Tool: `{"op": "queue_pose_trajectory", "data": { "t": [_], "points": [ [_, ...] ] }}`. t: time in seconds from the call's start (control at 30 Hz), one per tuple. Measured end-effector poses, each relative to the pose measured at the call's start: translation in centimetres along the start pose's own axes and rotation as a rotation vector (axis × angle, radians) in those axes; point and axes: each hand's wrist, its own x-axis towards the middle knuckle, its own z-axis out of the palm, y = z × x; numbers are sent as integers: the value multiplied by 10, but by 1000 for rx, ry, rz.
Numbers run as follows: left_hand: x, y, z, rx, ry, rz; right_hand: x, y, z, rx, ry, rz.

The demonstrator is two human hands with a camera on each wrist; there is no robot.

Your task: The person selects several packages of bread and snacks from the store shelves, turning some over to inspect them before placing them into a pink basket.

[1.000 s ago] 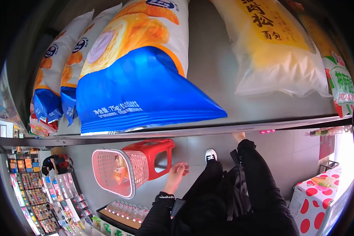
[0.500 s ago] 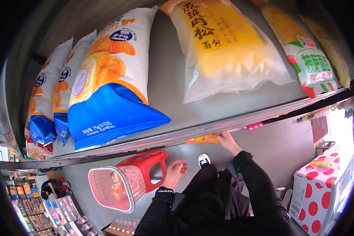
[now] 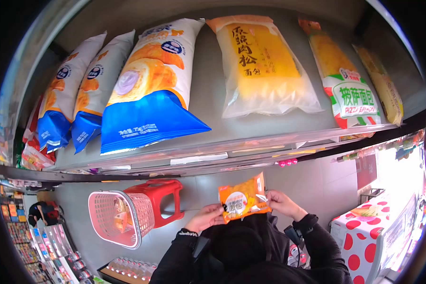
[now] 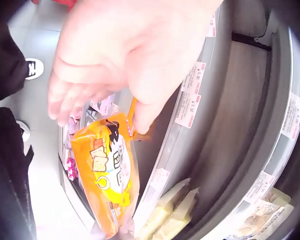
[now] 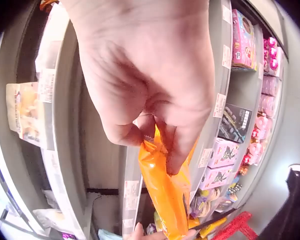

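Note:
An orange bread packet (image 3: 241, 199) is held in front of the body, below the shelf edge. My right hand (image 3: 283, 204) pinches its right end; in the right wrist view the thumb and fingers of the right hand (image 5: 150, 85) close on the end of the orange packet (image 5: 165, 192). At the packet's other end is my left hand (image 3: 207, 217), fingers against its left edge. From the left wrist view, the left hand (image 4: 125, 60) has its thumb at the packet's (image 4: 107, 172) near end and its other fingers extended beside it; whether they grip is unclear.
Large bread bags (image 3: 265, 66) lie on the upper shelf (image 3: 175, 156). A pink basket (image 3: 120, 220) with packets inside is beside a red stool (image 3: 168, 201) at the left. A red-dotted box (image 3: 357, 232) stands at the right; bottles (image 3: 132, 270) are low at the left.
The orange packet has come out from under the shelf edge toward the body, in my right hand. My left hand has moved to its left end. The view has shifted, showing more of the shelf.

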Motion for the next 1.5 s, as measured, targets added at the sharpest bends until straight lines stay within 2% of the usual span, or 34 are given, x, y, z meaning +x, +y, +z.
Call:
{"op": "queue_pose_trajectory", "data": {
  "t": [0.03,0.1,0.17,0.23,0.27,0.33,0.37,0.47,0.5,0.6,0.67,0.7,0.77,0.83,0.87,0.9,0.93,0.97,1.33,1.4,1.5],
  "points": [
    [-7,2,11,-4,-6,16,-4,-10,0,-16,-6,-4],
    [-25,5,31,110,35,188,-11,-27,0,-4,-20,-5],
    [-28,5,31,92,33,260,-11,-47,2,12,-27,-39],
    [-33,21,49,55,182,442,-7,-65,2,-42,47,-47],
    [-31,32,50,85,148,469,-3,-67,-1,-56,42,-57],
    [-22,55,56,90,141,507,17,-60,-10,-181,205,-135],
    [-17,66,57,95,138,527,26,-57,-15,-193,200,-146],
    [11,92,47,187,176,528,48,-59,-22,-49,342,-45],
    [22,97,42,186,176,543,51,-61,-21,-58,336,-54],
    [57,109,24,312,351,566,60,-61,-20,51,400,-21],
    [69,114,28,331,492,620,64,-53,-21,296,375,-22],
    [71,117,25,325,489,627,63,-56,-19,287,373,-24],
    [78,120,16,319,259,681,64,-61,-13,485,414,-8],
    [111,116,-17,316,191,697,69,-59,-14,560,459,16],
    [132,111,-36,611,275,837,70,-56,-16,577,424,-34],
    [131,112,-33,911,359,967,72,-53,-17,595,389,-83],
    [128,118,-33,1149,383,724,74,-50,-20,594,393,-77],
    [125,117,-30,1143,379,718,75,-47,-22,623,377,-115],
    [110,123,-18,1058,442,829,75,-48,-14,651,356,-204],
    [107,123,-13,1034,461,861,82,-48,-13,720,304,-343],
    [108,128,-3,1000,491,913,91,-57,-9,691,340,-344]
  ]
}}
